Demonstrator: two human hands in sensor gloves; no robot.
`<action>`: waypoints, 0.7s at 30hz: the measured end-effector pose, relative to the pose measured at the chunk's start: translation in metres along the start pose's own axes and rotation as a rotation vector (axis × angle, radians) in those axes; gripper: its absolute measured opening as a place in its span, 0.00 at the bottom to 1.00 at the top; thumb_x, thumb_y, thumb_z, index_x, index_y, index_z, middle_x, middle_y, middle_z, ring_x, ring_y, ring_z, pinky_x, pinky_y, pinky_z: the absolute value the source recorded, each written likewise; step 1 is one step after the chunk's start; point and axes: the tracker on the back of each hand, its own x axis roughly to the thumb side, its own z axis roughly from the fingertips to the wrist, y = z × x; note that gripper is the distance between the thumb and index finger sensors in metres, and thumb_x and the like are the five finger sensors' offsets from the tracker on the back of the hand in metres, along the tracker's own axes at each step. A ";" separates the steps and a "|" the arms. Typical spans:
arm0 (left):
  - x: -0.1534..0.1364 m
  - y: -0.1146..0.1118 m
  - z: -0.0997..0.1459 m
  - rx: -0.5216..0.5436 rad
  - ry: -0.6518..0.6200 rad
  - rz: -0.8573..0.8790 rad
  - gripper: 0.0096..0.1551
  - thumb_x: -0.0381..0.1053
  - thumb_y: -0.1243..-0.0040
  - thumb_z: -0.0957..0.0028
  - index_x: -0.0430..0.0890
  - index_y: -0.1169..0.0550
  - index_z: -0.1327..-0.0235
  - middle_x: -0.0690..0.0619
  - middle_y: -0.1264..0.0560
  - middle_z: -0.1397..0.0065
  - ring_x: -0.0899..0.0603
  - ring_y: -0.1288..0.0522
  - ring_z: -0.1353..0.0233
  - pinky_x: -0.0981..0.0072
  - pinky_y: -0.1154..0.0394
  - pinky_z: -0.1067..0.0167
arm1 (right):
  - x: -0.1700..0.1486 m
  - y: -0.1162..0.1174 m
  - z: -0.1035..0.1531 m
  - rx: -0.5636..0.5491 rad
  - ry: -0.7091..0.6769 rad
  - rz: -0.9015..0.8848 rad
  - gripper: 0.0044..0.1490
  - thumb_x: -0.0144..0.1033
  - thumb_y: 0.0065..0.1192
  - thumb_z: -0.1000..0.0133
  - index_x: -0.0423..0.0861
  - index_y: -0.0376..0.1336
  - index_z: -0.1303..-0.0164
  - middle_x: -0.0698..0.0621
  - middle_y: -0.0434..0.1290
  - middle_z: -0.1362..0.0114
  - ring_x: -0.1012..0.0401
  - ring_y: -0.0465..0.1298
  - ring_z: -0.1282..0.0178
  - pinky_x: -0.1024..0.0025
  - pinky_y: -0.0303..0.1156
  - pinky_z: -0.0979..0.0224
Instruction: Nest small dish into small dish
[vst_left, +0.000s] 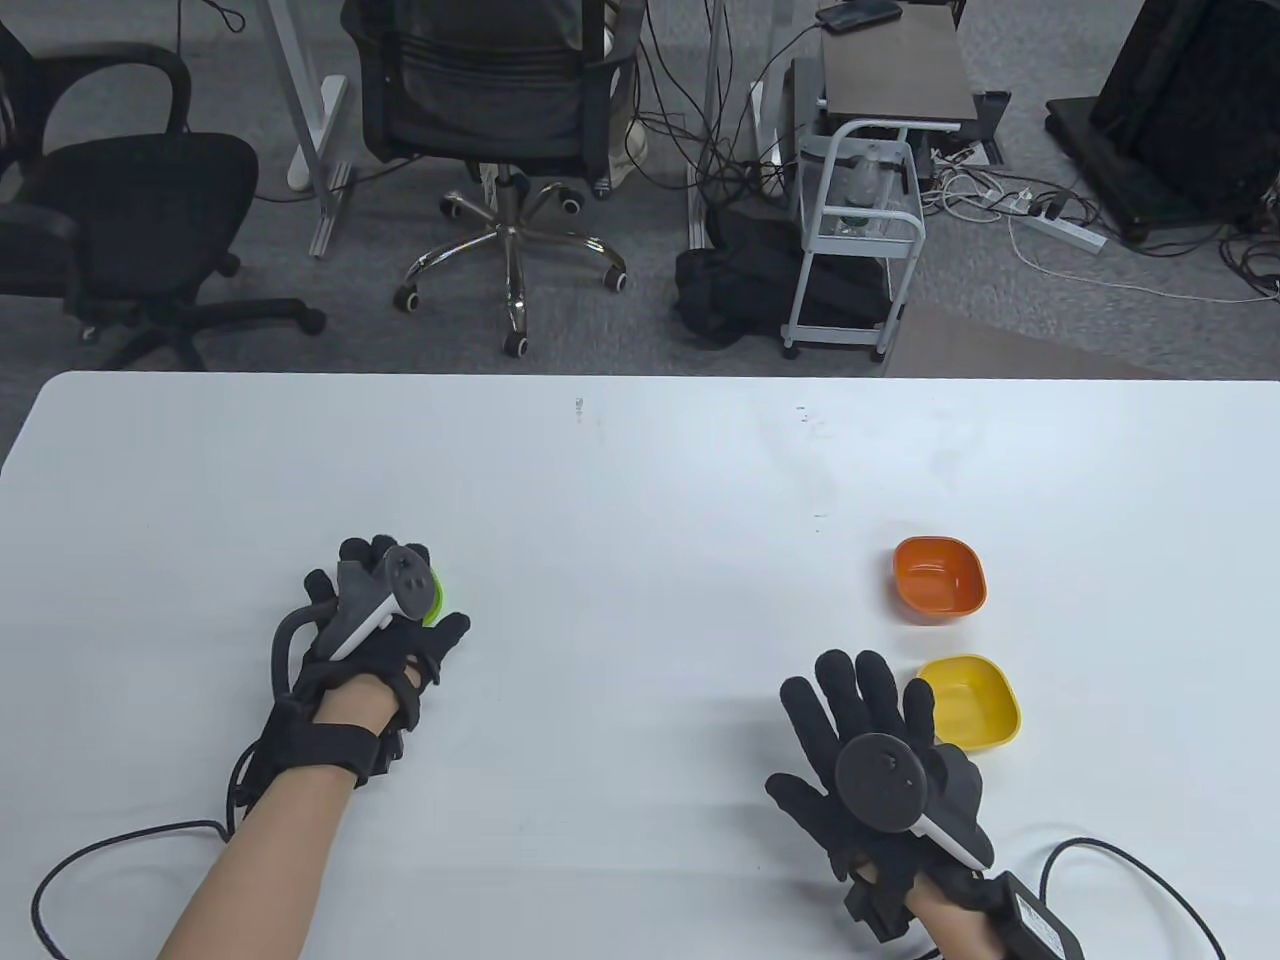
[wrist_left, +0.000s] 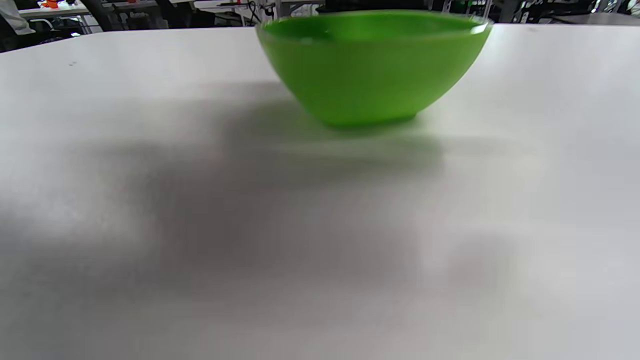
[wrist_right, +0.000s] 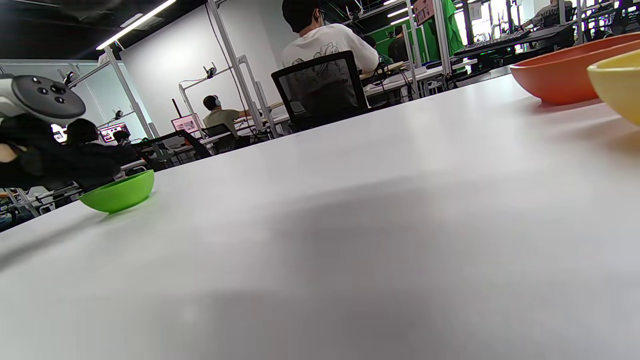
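Note:
A green small dish (vst_left: 436, 597) stands on the white table (vst_left: 620, 480) at the left, mostly hidden under my left hand (vst_left: 395, 605). In the left wrist view the green dish (wrist_left: 375, 65) sits upright on the table with no finger on it. In the right wrist view the left hand (wrist_right: 35, 150) hovers just beside the green dish (wrist_right: 117, 192). An orange small dish (vst_left: 940, 578) and a yellow small dish (vst_left: 972, 702) stand apart at the right. My right hand (vst_left: 870, 720) lies flat with fingers spread, just left of the yellow dish, holding nothing.
The orange dish (wrist_right: 565, 75) and yellow dish (wrist_right: 617, 82) show at the right edge of the right wrist view. Glove cables (vst_left: 1130, 880) trail off the table's near edge. Office chairs (vst_left: 500, 110) and a cart (vst_left: 860, 240) stand beyond the far edge.

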 end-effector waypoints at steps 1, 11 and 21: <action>-0.001 -0.004 -0.002 -0.009 0.016 0.003 0.50 0.79 0.56 0.63 0.65 0.56 0.30 0.65 0.65 0.19 0.51 0.76 0.20 0.43 0.71 0.25 | 0.000 0.000 0.000 -0.001 0.000 0.001 0.52 0.69 0.53 0.60 0.70 0.33 0.33 0.58 0.24 0.19 0.46 0.26 0.16 0.36 0.19 0.26; 0.007 -0.004 -0.010 0.112 0.026 0.025 0.28 0.63 0.48 0.57 0.61 0.31 0.41 0.66 0.44 0.20 0.52 0.67 0.17 0.44 0.69 0.24 | -0.002 -0.001 0.001 -0.003 0.008 -0.007 0.52 0.69 0.53 0.61 0.70 0.34 0.33 0.58 0.24 0.19 0.46 0.26 0.16 0.36 0.19 0.26; 0.096 0.042 0.046 0.234 -0.223 0.021 0.28 0.64 0.49 0.56 0.62 0.30 0.41 0.65 0.44 0.19 0.51 0.66 0.16 0.44 0.68 0.24 | -0.003 -0.001 0.002 -0.008 0.009 -0.013 0.51 0.68 0.54 0.60 0.70 0.34 0.33 0.58 0.26 0.19 0.46 0.26 0.16 0.36 0.19 0.26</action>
